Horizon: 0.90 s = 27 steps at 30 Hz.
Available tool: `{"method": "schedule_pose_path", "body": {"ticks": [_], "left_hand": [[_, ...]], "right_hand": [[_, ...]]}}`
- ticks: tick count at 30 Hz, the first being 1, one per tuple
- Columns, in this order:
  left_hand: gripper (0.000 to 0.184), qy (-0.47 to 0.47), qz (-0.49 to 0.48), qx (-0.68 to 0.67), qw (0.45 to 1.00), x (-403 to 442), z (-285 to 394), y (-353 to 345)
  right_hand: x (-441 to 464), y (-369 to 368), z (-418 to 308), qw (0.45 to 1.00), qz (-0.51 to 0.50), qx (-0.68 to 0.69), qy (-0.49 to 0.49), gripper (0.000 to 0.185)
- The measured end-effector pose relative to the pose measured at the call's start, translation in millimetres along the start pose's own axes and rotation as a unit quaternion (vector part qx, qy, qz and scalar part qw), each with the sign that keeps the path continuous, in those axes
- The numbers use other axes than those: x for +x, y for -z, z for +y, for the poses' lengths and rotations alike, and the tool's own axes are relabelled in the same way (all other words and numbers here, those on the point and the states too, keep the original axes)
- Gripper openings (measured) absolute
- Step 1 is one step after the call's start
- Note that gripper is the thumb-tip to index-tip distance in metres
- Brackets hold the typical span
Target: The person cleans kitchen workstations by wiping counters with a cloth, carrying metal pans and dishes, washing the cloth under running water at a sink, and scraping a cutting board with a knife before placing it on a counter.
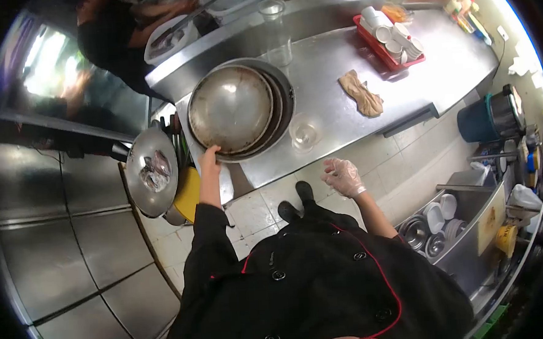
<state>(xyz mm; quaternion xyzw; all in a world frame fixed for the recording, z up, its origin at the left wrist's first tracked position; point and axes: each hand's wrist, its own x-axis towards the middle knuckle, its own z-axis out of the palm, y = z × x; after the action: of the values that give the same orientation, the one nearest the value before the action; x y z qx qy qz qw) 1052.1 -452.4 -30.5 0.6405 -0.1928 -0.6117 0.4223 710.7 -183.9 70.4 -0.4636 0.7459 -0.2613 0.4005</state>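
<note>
one bare left grip (210, 161) holds the stacked pans (231, 107) at their near edge; an uneven tug could knock the clear cup (304, 133) just right. the gloved right grip (344, 178) hangs empty.

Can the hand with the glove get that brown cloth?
Probably yes. The right hand doesn't seem to hold anything, and nothing stands on the counter between it and the cloth. The clear cup is off to one side.
</note>
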Motion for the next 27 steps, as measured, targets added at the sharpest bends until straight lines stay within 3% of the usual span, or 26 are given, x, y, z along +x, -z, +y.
{"method": "schedule_pose_path", "body": {"ticks": [5,9,11,12,15,21,22,24,27], "left_hand": [[0.034,0.045,-0.009,-0.01,0.999,-61,19,16],[0.034,0.044,-0.012,-0.075,0.996,-103,5,57],[0.035,0.031,0.027,-0.091,0.995,-118,-17,85],[0.038,0.033,-0.012,-0.107,0.994,-133,-27,97],[0.038,0.019,0.028,-0.046,0.998,-175,-52,118],[0.04,0.103,-0.118,-0.146,0.977,-204,-101,184],[0.033,0.09,-0.08,-0.169,0.978,-210,-104,171],[0.024,0.114,-0.108,-0.204,0.966,-193,-121,182],[0.015,0.102,-0.088,-0.206,0.969,-193,-123,171]], "right_hand": [[26,17,9,1.0,0.012,0.005,-0.005,0.05],[45,32,4,0.999,0.003,-0.04,0.028,0.082],[52,26,1,0.986,0.087,-0.033,0.137,0.093],[56,22,-2,0.973,0.13,-0.03,0.191,0.099],[57,24,-41,0.967,0.118,-0.05,0.22,0.101],[96,-26,-37,0.971,0.159,0.046,0.172,0.083],[101,-28,-44,0.973,0.158,0.049,0.159,0.08],[115,-26,-63,0.976,0.163,0.053,0.133,0.074],[134,-30,-83,0.966,0.234,-0.022,0.11,0.08]]}}
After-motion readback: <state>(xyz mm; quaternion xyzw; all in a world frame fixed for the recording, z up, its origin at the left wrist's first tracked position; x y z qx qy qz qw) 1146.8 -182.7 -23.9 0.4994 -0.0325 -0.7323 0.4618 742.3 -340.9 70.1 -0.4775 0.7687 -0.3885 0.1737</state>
